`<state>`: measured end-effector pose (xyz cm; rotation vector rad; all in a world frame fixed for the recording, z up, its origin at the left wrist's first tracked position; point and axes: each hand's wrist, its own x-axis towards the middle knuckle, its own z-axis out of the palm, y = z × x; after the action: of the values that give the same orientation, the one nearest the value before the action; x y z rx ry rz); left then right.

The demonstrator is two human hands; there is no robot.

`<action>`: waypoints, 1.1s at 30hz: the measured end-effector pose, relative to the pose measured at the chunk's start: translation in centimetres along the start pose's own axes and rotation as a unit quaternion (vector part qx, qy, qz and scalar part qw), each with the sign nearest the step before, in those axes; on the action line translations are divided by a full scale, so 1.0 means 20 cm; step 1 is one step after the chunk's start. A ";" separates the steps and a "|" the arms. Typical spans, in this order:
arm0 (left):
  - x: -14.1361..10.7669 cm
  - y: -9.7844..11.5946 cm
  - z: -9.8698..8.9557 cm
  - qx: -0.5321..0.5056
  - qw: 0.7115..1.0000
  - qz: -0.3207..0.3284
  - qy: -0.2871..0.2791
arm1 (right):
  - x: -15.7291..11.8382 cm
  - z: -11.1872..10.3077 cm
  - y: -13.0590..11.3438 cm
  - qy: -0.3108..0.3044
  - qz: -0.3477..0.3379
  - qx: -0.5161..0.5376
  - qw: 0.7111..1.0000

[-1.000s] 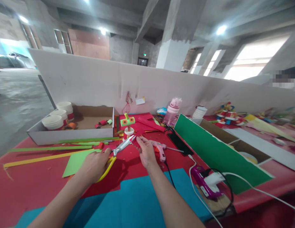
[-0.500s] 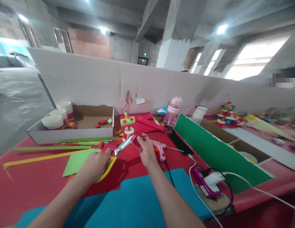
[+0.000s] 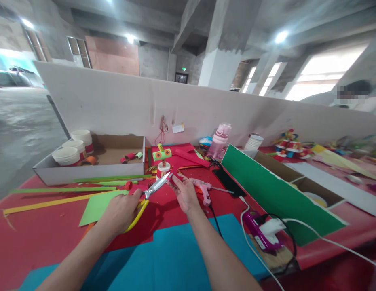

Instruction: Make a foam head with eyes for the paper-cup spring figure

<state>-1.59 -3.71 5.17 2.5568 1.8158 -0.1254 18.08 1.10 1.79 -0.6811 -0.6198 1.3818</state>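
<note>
Yellow-handled scissors (image 3: 148, 193) sit in my left hand (image 3: 123, 212), its fingers closed around the handles and the blades pointing up and right. At the blade tips, my right hand (image 3: 186, 194) pinches a small piece of red paper (image 3: 170, 178). Whether the blades touch the paper, I cannot tell. Just behind stands a paper-cup figure (image 3: 162, 155) with a green roll head, orange eyes and a coiled neck. A pink glue gun (image 3: 205, 192) lies right of my right hand. Green paper (image 3: 95, 208) is partly under my left forearm.
A cardboard box (image 3: 87, 174) with paper cups and small rolls stands at the left. Blue sheets (image 3: 178, 258) cover the front. To the right are a phone (image 3: 229, 184), a purple power strip (image 3: 263, 234), cables and a green-sided box (image 3: 275, 198). A person is beyond the partition.
The red paper in my right hand has turned, and less of it shows above the fingers. My left hand and the scissors have hardly moved. The person beyond the partition has shifted left.
</note>
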 end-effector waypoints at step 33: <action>-0.01 -0.01 0.01 -0.024 1.000 0.006 0.003 | 0.02 -0.04 0.02 -0.024 -0.027 -0.038 0.999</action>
<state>-1.84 -3.76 5.00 2.5375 1.7836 -0.0733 18.35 1.42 0.96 -0.6893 -0.7263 1.3334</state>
